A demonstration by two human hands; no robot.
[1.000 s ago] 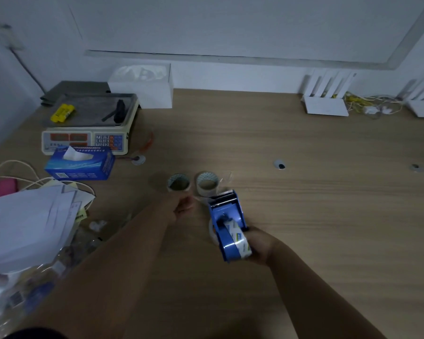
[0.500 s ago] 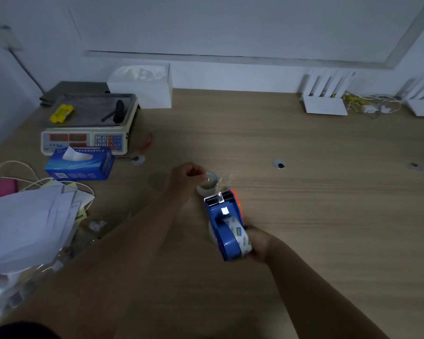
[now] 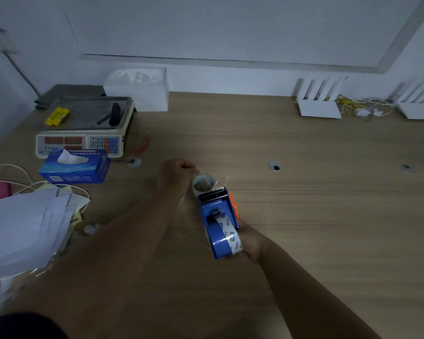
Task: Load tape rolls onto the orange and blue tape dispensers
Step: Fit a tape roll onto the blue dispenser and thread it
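The left hand (image 3: 175,176) is curled shut just beside a tape roll (image 3: 202,183) near the middle of the worktop (image 3: 304,216); whether its grip already has the roll or a loose tape end, I cannot tell. The roll looks light and stiff, a hard ring best pinched through its core or across its flat sides, since the outer wrap is slick and the free end sticky. Right of it, the blue dispenser (image 3: 218,223) is held above the worktop, its grip end wrapped in the right hand (image 3: 251,243). An orange part (image 3: 234,206) shows behind it. The plastic body should be rigid and light; mind the cutter at its far end.
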